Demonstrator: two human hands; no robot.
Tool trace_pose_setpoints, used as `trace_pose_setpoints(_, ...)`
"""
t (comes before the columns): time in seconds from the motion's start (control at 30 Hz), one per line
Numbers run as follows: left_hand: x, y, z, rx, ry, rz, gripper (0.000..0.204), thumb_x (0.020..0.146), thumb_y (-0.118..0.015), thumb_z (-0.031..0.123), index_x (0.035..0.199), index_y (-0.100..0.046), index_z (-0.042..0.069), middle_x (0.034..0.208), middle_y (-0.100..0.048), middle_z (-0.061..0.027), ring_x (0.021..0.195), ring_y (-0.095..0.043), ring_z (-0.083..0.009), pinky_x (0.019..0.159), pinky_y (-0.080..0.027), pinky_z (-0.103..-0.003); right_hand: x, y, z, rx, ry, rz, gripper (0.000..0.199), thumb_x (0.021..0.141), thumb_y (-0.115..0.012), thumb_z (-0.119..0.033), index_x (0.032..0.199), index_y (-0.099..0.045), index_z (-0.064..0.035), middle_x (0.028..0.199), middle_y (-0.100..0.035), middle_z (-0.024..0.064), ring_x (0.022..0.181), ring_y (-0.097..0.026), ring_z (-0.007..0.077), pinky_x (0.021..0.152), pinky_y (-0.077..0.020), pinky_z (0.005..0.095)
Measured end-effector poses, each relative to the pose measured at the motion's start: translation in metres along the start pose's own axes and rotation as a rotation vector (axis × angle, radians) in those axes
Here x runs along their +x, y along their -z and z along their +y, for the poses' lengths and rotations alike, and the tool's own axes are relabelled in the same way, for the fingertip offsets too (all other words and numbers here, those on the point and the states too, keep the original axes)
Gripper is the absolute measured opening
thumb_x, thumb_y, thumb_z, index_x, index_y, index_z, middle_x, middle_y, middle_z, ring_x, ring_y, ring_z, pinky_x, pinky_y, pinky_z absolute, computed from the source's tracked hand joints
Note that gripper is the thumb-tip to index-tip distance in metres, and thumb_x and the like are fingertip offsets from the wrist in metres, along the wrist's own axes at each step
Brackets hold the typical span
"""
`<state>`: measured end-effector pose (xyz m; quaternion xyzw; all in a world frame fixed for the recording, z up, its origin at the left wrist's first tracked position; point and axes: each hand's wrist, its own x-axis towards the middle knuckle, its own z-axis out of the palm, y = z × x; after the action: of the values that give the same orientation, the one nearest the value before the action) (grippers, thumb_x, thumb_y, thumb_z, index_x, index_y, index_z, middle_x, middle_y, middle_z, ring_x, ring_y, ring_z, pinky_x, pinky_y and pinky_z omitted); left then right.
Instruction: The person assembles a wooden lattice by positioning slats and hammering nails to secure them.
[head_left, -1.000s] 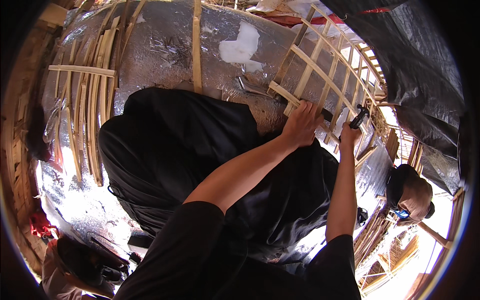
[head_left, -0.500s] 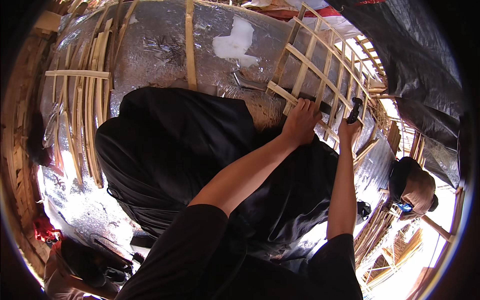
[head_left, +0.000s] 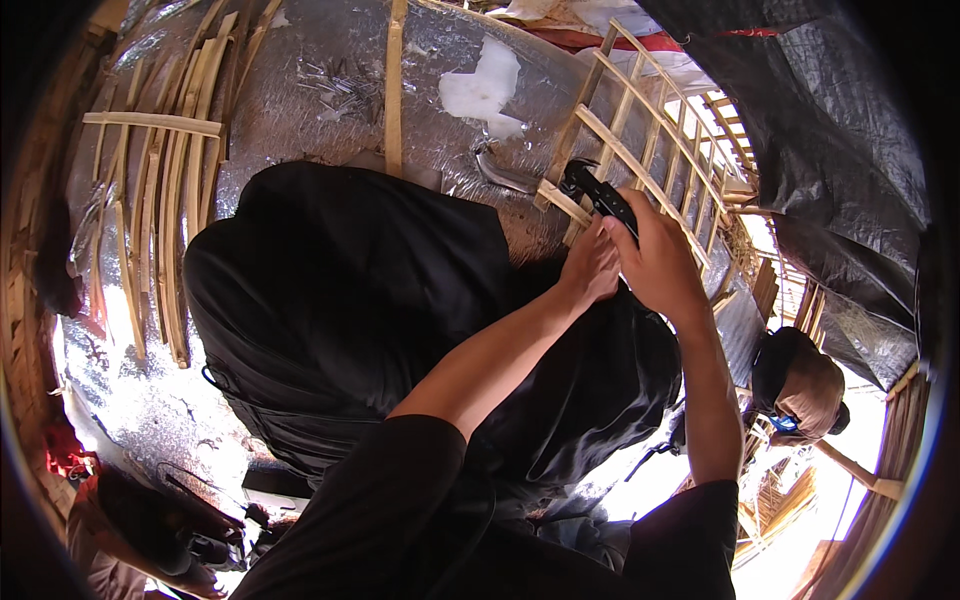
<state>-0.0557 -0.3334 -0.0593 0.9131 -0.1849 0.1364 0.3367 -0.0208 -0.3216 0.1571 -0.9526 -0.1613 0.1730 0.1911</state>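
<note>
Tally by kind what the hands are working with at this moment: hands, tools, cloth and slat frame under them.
Hands: 2 (left hand, right hand)
Black hand tool: 1, held in the right hand
Black cloth: 1, left hand pressing on its edge
Bamboo slat lattice: 1
Total: 5

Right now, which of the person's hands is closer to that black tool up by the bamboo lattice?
The right. The right hand is wrapped around the black tool, holding its handle. The left hand sits just below and to the left, pressed on the black sheet, apart from the tool.
</note>
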Motion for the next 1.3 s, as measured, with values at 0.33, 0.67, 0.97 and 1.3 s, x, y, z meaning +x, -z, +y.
trace_pose_setpoints(0.33, -0.013, 0.001, 0.007, -2.37, 0.591, 0.251, 0.037, 0.11, -0.044, 0.039, 0.137, -0.052, 0.016, 0.112, -0.061, 0.0031, 0.104, -0.059, -0.0104, 0.092, -0.048, -0.03, -0.041, -0.086, 0.015, 0.124, -0.118, 0.384, 0.033, 0.105, -0.054, -0.021, 0.132, -0.052, -0.0015, 0.086, -0.065, 0.0131, 0.071, -0.064, 0.0201, 0.066, -0.0512, 0.0364)
trace_pose_setpoints(0.67, 0.0, 0.033, 0.015, -2.649, 0.341, 0.332, 0.037, 0.102, -0.05, 0.033, 0.129, -0.052, 0.007, 0.128, -0.054, -0.0123, 0.128, -0.046, -0.0278, 0.11, -0.034, -0.047, -0.027, -0.115, -0.006, 0.1, -0.253, 0.515, 0.046, 0.101, -0.054, -0.018, 0.138, -0.043, 0.0077, 0.122, -0.054, 0.0291, 0.121, -0.052, 0.05, 0.105, -0.0394, 0.0564)
trace_pose_setpoints(0.97, -0.014, -0.027, -0.001, -2.257, 0.467, 0.205, 0.042, 0.106, -0.054, 0.038, 0.142, -0.05, 0.015, 0.12, -0.062, -0.0023, 0.114, -0.059, -0.0159, 0.098, -0.049, -0.034, -0.03, -0.052, 0.003, 0.032, -0.009, 0.31, 0.048, 0.103, -0.055, -0.016, 0.147, -0.046, -0.0003, 0.118, -0.069, 0.027, 0.107, -0.069, 0.0409, 0.09, -0.0545, 0.0445)
trace_pose_setpoints(1.3, -0.002, 0.011, 0.005, -1.606, 0.466, 0.38, 0.043, 0.102, -0.047, 0.034, 0.133, -0.057, 0.006, 0.125, -0.061, -0.0097, 0.116, -0.059, -0.025, 0.104, -0.041, -0.044, -0.003, -0.029, -0.011, -0.224, 0.049, -0.094, 0.051, 0.101, -0.055, -0.009, 0.151, -0.044, -0.0064, 0.111, -0.069, 0.0293, 0.095, -0.071, 0.0446, 0.075, -0.0566, 0.0452)
